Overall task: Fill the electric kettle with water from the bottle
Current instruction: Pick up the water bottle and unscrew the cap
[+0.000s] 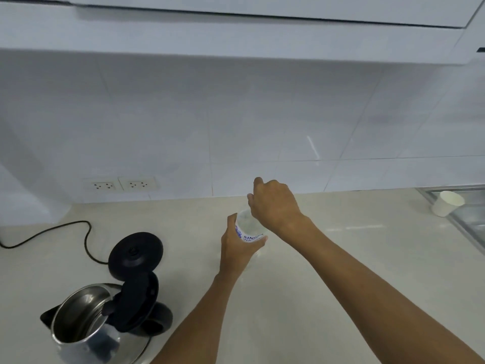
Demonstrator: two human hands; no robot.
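A clear plastic water bottle point(248, 228) with a blue-lettered label stands on the pale counter near the middle. My left hand point(237, 248) is wrapped around its body from the near side. My right hand point(274, 203) covers its top from above, fingers closed over the neck, so the cap is hidden. The steel electric kettle point(86, 319) stands at the lower left off its base, its black lid point(140, 298) flipped open, the inside showing bare metal.
The black round kettle base point(135, 254) lies behind the kettle, its cord point(65, 227) running left. Two wall sockets point(122, 183) sit above the counter's back edge. A white paper cup point(447, 203) lies by the sink point(469, 219) at the right.
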